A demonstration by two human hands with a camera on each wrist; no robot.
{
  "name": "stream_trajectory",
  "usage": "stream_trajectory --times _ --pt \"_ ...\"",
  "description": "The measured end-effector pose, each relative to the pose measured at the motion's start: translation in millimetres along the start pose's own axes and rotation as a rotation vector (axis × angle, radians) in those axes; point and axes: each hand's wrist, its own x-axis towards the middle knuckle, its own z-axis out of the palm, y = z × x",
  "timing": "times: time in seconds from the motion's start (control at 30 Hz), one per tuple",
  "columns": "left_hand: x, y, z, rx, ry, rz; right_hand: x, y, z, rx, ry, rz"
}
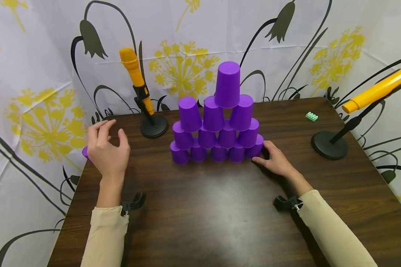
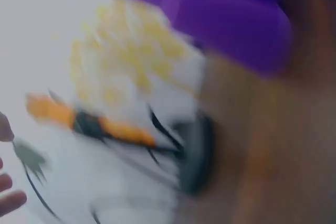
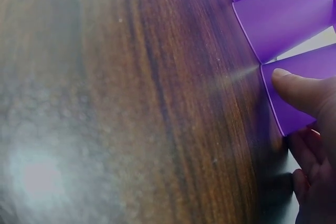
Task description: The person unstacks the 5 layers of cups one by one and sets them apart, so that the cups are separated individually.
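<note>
Purple cups, upside down, form a stepped stack; a single top cup rests over the middle and right cups of a row of three, with wider rows below. My right hand holds the bottom row's rightmost cup; in the right wrist view the thumb lies on that cup, fingers round its far side. My left hand is raised left of the stack, fingers loosely bent and apart, holding nothing. Behind it shows part of another purple cup. The left wrist view is blurred, with fingertips at its edge.
An orange microphone on a black stand is between my left hand and the stack. Another orange microphone on a stand stands right. A green brick lies on the dark wooden table, before a patterned curtain.
</note>
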Motion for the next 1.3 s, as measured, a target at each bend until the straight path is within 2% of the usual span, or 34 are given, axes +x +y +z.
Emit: stream_trajectory --times 0.13,0.3,0.4,0.5,0.67,0.8,1.0,1.17,1.3 --pt "25.4 56.0 9.2 -0.220 -0.031 0.123 0.0 0 0 0.005 -0.003 -0.002" --pt "48.7 122.7 21.1 -0.452 -0.152 0.270 -1.0 2 0 0.007 -0.005 0.000" --pt "58.2 152.2 30.1 -0.525 -0.240 0.332 -1.5 3 0 0.007 0.000 0.001" --pt "63.1 172.8 42.1 -0.559 -0.337 0.371 -1.5 4 0 0.007 0.000 -0.002" --pt "61.5 195.8 65.2 -0.536 -0.478 0.401 -1.0 5 0 0.009 -0.004 0.000" --pt "57.4 207.0 77.2 -0.503 -0.540 0.399 -0.7 6 1 0.011 -0.008 -0.001" --pt "53.4 214.5 88.8 -0.566 -0.548 0.392 -0.9 5 0 0.009 0.001 -0.008" --pt "48.8 215.3 93.4 -0.608 -0.552 0.327 -0.8 5 0 0.013 -0.003 -0.005" --pt "47.4 215.8 92.0 -0.699 -0.532 0.298 -0.7 4 0 0.020 -0.008 -0.003"
